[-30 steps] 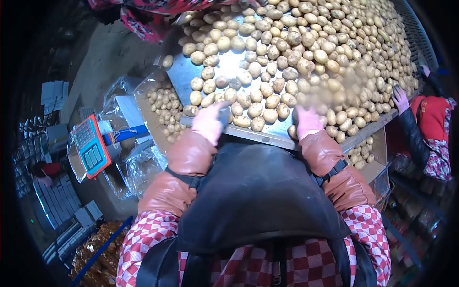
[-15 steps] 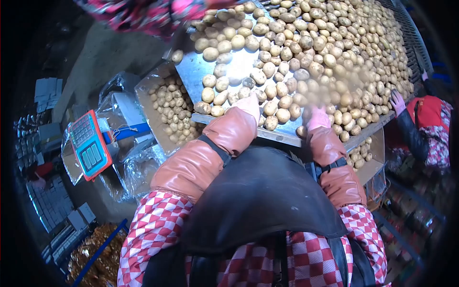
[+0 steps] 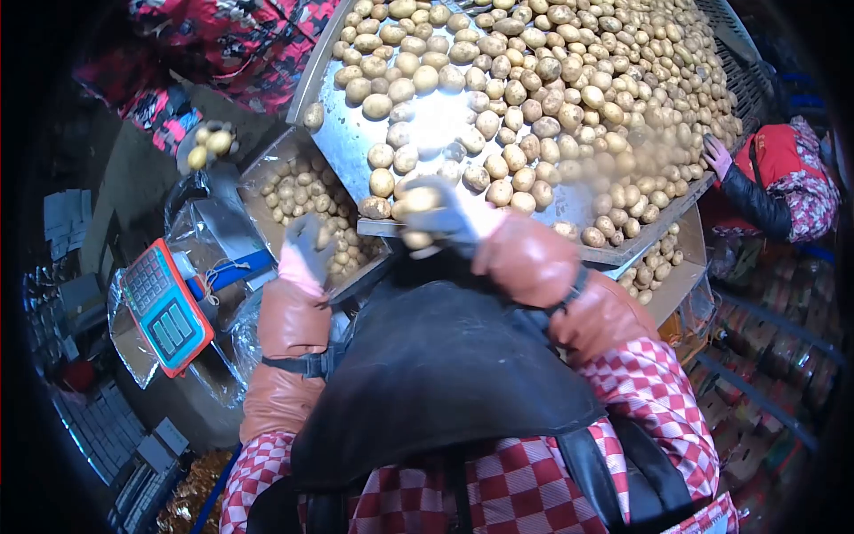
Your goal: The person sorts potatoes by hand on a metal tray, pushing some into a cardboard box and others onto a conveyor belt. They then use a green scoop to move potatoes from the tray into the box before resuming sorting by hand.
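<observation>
My left hand (image 3: 307, 254), in a grey glove with a pink cuff, is over the cardboard box (image 3: 258, 169) of small potatoes (image 3: 302, 191); its fingers are stretched out. Motion smears my right hand (image 3: 454, 218) at the front left edge of the metal sorting table (image 3: 356, 160). Its fingers are curled around potatoes (image 3: 418, 200), and one more potato (image 3: 416, 239) shows just below them. Many loose potatoes (image 3: 569, 71) cover the table, densest toward the right and back.
A scale with a keypad (image 3: 165, 307) stands left of the box. Another box of potatoes (image 3: 658, 267) sits under the table's right side. A co-worker in patterned clothing (image 3: 240, 44) is at upper left, near potatoes (image 3: 209, 145); another in red (image 3: 774, 173) works at right.
My left hand has moved from the table edge to over the box. My right hand has swept left across the front, bringing potatoes along. The upper-left co-worker has shifted left.
</observation>
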The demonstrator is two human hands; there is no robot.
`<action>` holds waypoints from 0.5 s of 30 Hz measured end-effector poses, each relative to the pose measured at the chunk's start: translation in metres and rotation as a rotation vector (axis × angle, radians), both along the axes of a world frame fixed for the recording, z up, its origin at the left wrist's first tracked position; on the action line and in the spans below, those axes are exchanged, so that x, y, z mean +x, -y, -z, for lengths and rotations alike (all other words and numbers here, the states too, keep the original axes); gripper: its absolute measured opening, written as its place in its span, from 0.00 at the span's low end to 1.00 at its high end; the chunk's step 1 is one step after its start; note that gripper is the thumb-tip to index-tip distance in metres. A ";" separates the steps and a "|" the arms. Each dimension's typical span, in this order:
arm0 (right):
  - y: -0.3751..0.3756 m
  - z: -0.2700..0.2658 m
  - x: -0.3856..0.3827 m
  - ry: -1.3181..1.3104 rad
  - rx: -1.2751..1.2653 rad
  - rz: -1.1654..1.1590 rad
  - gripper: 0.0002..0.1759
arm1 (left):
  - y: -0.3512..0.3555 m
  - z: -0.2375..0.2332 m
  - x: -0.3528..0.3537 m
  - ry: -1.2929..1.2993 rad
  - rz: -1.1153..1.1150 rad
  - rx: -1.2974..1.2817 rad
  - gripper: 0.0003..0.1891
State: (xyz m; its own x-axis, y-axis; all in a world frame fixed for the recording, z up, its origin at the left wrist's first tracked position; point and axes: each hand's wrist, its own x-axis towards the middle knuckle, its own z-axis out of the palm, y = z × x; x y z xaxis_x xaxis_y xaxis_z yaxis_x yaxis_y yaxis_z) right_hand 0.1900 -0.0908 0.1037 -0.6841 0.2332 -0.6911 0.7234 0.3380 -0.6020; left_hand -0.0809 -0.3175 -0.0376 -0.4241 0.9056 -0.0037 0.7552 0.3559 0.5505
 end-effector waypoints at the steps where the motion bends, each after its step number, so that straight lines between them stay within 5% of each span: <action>1: 0.010 0.047 0.007 -0.126 0.083 -0.171 0.37 | 0.017 0.016 -0.015 -0.081 -0.041 -0.016 0.26; 2: 0.019 0.093 0.013 -0.250 0.166 -0.344 0.33 | 0.030 0.033 -0.027 -0.162 -0.082 -0.035 0.25; 3: 0.034 0.078 -0.030 -0.333 -0.040 -0.035 0.38 | 0.027 0.031 -0.027 -0.168 -0.074 -0.041 0.25; 4: 0.045 0.053 -0.075 -0.409 -0.244 0.276 0.42 | 0.017 0.027 -0.025 0.323 -0.432 0.067 0.23; 5: 0.042 0.035 -0.071 -0.331 -0.281 0.359 0.35 | 0.004 0.021 -0.020 0.822 -0.779 0.179 0.21; 6: 0.039 0.026 -0.057 -0.245 -0.320 0.438 0.29 | -0.015 0.003 0.006 0.747 -0.795 0.295 0.15; 7: 0.030 0.082 -0.034 -0.509 -0.189 0.173 0.27 | -0.033 -0.021 0.028 0.626 -0.547 0.203 0.14; 8: 0.030 0.098 -0.020 -0.288 -0.281 0.384 0.23 | -0.050 -0.036 0.047 0.504 -0.296 0.119 0.14; 10: 0.023 0.118 0.022 -0.288 -0.393 0.511 0.19 | -0.095 -0.030 0.071 0.091 0.311 0.231 0.19; 12: 0.019 0.122 0.054 -0.255 -0.541 0.700 0.20 | -0.140 -0.044 0.106 0.055 0.589 0.033 0.31; 14: 0.012 0.133 0.080 -0.269 -0.486 0.809 0.22 | -0.189 -0.053 0.145 -0.176 0.719 -0.489 0.34; 15: 0.006 0.135 0.089 -0.278 -0.477 0.820 0.22 | -0.197 -0.055 0.152 -0.184 0.730 -0.481 0.34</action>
